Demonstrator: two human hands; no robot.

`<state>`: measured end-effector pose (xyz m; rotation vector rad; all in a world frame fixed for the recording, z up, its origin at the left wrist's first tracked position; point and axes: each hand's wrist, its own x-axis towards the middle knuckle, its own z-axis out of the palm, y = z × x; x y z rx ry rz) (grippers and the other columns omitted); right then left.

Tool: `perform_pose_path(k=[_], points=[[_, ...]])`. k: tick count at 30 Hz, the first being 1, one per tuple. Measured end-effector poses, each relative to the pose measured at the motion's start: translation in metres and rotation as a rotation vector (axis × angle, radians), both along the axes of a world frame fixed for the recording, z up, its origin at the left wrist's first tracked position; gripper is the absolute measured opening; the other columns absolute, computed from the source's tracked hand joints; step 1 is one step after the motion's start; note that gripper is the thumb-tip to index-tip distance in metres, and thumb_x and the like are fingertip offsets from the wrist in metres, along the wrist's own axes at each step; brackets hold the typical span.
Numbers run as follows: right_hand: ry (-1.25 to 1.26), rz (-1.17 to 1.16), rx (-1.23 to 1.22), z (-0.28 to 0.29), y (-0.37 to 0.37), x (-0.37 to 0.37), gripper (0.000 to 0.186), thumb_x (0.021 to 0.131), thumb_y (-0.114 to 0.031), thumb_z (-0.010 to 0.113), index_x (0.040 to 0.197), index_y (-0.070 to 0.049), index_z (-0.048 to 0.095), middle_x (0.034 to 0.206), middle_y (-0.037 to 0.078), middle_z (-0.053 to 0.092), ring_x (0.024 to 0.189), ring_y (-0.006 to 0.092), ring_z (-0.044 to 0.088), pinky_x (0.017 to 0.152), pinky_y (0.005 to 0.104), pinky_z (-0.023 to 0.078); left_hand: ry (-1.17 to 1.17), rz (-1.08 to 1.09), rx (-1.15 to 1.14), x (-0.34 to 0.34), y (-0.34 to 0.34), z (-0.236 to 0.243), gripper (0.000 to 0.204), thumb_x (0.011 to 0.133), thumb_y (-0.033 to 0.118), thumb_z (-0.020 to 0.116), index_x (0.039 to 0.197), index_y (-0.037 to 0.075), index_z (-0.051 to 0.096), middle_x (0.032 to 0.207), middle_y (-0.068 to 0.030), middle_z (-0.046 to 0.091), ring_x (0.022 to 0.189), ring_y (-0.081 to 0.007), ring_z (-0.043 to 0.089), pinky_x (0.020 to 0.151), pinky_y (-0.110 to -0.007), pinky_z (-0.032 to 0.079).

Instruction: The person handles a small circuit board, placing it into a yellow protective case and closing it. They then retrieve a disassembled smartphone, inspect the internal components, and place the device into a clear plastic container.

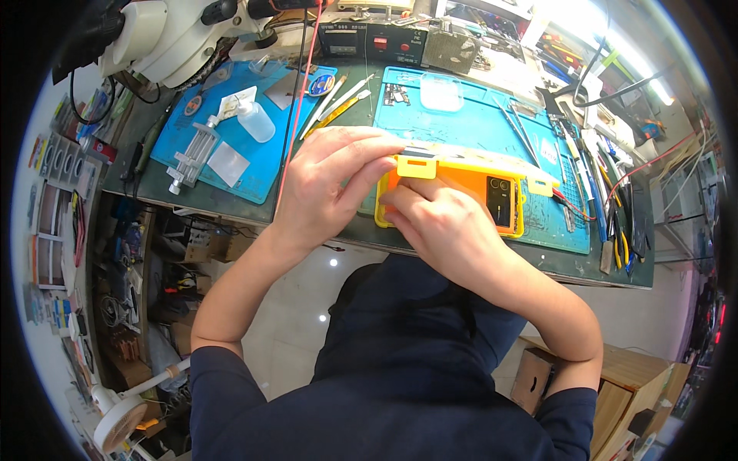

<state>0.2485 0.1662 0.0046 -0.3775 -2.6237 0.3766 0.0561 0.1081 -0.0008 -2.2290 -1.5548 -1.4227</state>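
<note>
A yellow plastic case [521, 227] with latch tabs lies near the front edge of the blue mat [561, 238]. Inside it is an orange phone [477, 192] with a black camera block. My left hand [330, 177] has thumb and fingers closed on the upper left edge of the case's raised lid [419, 167], beside a front latch. My right hand [438, 223] reaches into the case with bent fingers over the phone's left part; the fingertips are tucked in, so what they grip is hidden.
A microscope [169, 38] stands back left above a second mat [254, 180] holding a bottle [257, 123] and metal clamp [188, 157]. A power unit [388, 42] sits behind. Tweezers, pliers [619, 242] and cables crowd the right side of the bench [131, 184].
</note>
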Motion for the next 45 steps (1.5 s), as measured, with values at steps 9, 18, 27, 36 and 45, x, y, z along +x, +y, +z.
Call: perform_pose_path(k=[9, 18, 27, 36, 45], points=[[-0.037, 0.097, 0.209, -0.006, 0.000, 0.013, 0.019, 0.078, -0.008, 0.063, 0.096, -0.002, 0.063, 0.094, 0.009, 0.057, 0.092, 0.0243, 0.063, 0.071, 0.0340, 0.058, 0.034, -0.023, 0.022, 0.000, -0.004, -0.004, 0.020, 0.086, 0.009, 0.071, 0.106, 0.005, 0.072, 0.103, -0.0108, 0.071, 0.095, -0.0274, 0.066, 0.084, -0.037, 0.052], [-0.002, 0.261, 0.266, -0.007, 0.015, 0.008, 0.022, 0.078, -0.012, 0.064, 0.098, -0.003, 0.065, 0.088, 0.007, 0.054, 0.087, 0.0196, 0.062, 0.063, 0.0330, 0.057, 0.091, -0.032, 0.020, -0.002, -0.006, -0.004, 0.022, 0.084, 0.010, 0.072, 0.106, 0.007, 0.072, 0.104, -0.0095, 0.070, 0.095, -0.0276, 0.066, 0.083, -0.037, 0.051], [0.259, 0.234, 0.433, -0.011, -0.002, 0.072, 0.025, 0.071, -0.010, 0.071, 0.096, -0.006, 0.071, 0.071, -0.004, 0.052, 0.055, 0.0079, 0.048, 0.048, 0.0223, 0.037, 0.290, -0.167, -0.055, -0.004, -0.024, -0.016, 0.029, 0.081, 0.018, 0.075, 0.107, 0.007, 0.071, 0.112, -0.0084, 0.068, 0.105, -0.0275, 0.065, 0.091, -0.041, 0.050], [-0.024, -0.179, 0.211, -0.011, 0.024, 0.131, 0.044, 0.081, -0.025, 0.074, 0.120, -0.007, 0.067, 0.125, 0.008, 0.064, 0.116, 0.0271, 0.060, 0.092, 0.0388, 0.049, 0.513, -0.151, -0.126, 0.004, -0.023, -0.015, 0.041, 0.081, 0.037, 0.073, 0.115, 0.014, 0.070, 0.112, -0.0046, 0.062, 0.108, -0.0249, 0.060, 0.099, -0.043, 0.050], [0.017, -0.155, 0.164, -0.020, 0.028, 0.135, 0.039, 0.081, -0.013, 0.070, 0.119, -0.005, 0.066, 0.129, 0.009, 0.062, 0.118, 0.0283, 0.059, 0.095, 0.0397, 0.050, 0.343, -0.158, -0.171, 0.020, -0.018, -0.012, 0.040, 0.075, 0.027, 0.079, 0.109, 0.006, 0.071, 0.109, -0.0090, 0.064, 0.101, -0.0292, 0.063, 0.091, -0.040, 0.053]])
